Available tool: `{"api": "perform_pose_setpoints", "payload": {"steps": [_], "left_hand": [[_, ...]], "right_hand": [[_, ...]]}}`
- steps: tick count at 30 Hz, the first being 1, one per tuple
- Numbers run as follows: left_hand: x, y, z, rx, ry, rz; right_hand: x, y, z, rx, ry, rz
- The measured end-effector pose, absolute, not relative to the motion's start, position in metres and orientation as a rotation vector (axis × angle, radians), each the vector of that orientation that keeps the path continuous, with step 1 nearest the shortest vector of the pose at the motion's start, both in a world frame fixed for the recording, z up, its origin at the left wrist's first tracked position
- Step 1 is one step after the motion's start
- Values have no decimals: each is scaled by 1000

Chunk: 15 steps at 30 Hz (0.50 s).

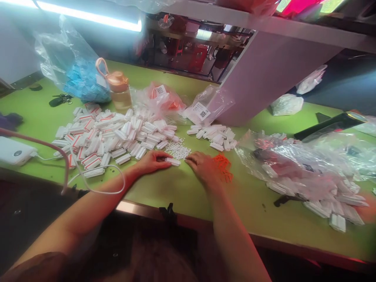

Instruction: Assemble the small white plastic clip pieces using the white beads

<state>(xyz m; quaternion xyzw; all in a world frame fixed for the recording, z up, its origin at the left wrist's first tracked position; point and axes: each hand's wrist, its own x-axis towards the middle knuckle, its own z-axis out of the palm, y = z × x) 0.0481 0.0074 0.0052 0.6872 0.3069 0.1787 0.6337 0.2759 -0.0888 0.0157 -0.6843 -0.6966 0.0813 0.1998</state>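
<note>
My left hand [154, 162] is closed on a small white plastic casing [173, 161], held low over the green table. Just right of it, my right hand [200, 164] has its fingertips pinched together at the edge of a pile of tiny white parts [177, 149]; whether a part is between them is too small to tell. Orange plastic strips [223, 166] lie beside the right hand. A large heap of white casings [117, 131], some with an orange strip, spreads behind and left of my left hand. A smaller group of white casings [217, 136] lies beyond my right hand.
A bottle with an orange lid [120, 88] stands behind the heap, near a bag of blue parts [85, 82]. A white power bank [16, 150] trails a cable [110, 191] by my left forearm. Clear bags with white casings [311, 160] cover the right side. A slanted panel [273, 70] rises behind.
</note>
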Motion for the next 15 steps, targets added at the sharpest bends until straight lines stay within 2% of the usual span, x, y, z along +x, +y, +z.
{"api": "perform_pose_setpoints", "payload": {"steps": [3,9,15], "left_hand": [[49,8,1,1599,704,429],[51,9,-2,1688,720,468],[52,7,1,1716,744,499]], "right_hand": [[273,-85,9,-1885,-1902,145],[259,-83,-2,-1579,-1620,355],[246,-85,1,-1566,-1647,346]]}}
